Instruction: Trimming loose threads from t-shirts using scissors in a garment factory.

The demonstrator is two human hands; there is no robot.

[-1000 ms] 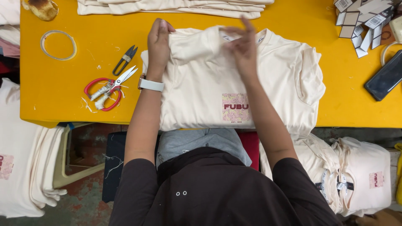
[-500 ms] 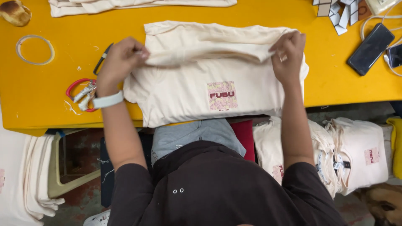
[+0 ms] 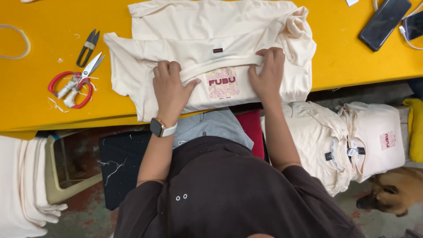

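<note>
The left hand [image 3: 171, 88] lies palm-down on the cream T-shirt [image 3: 211, 57], fingers extended and close together, thumb spread toward the collar; it presses the fabric flat rather than gripping it. A watch with a pale band [image 3: 161, 128] sits on that wrist. The right hand [image 3: 266, 75] rests on the same garment, its fingers curled over a folded edge beside the neckline, pinching the cloth lightly.

The T-shirt lies on the yellow desk [image 3: 53, 114] directly in front of the person, its near edge overhanging the desk front. A pink printed patch [image 3: 222, 82] shows between the two hands, with a small dark label [image 3: 217, 50] just above it.

To the left of the garment lie red-handled scissors [image 3: 75, 86], and beside them a black thread snip [image 3: 88, 46]. A dark phone [image 3: 384, 23] lies at the far right of the desk. Folded cream shirts [image 3: 348, 141] are stacked below the desk at the right, near a brown dog [image 3: 392, 194] on the floor.
</note>
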